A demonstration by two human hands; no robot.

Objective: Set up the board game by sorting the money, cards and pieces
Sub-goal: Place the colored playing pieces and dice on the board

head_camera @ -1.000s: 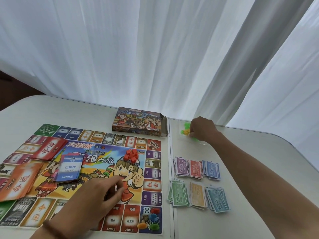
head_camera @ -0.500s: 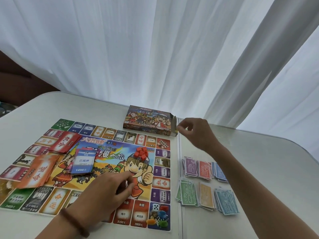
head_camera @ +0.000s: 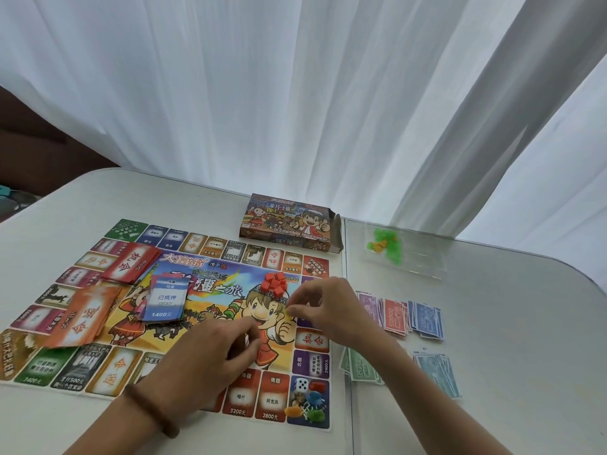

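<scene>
While the right hand (head_camera: 323, 310) hovers over the board (head_camera: 210, 280), its fingers (head_camera: 300, 305) pinch a yellowish piece (head_camera: 288, 311) near the red pieces (head_camera: 275, 284); the left hand (head_camera: 210, 356) curls on the board, its hold impossible to tell; money (head_camera: 423, 318) lies on the tabletop (head_camera: 509, 323).

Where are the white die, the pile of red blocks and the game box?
white die (head_camera: 301, 385), head view, on its dotted front face.
pile of red blocks (head_camera: 275, 284), head view, on the middle of the heap.
game box (head_camera: 285, 220), head view, on its printed lid.
</scene>
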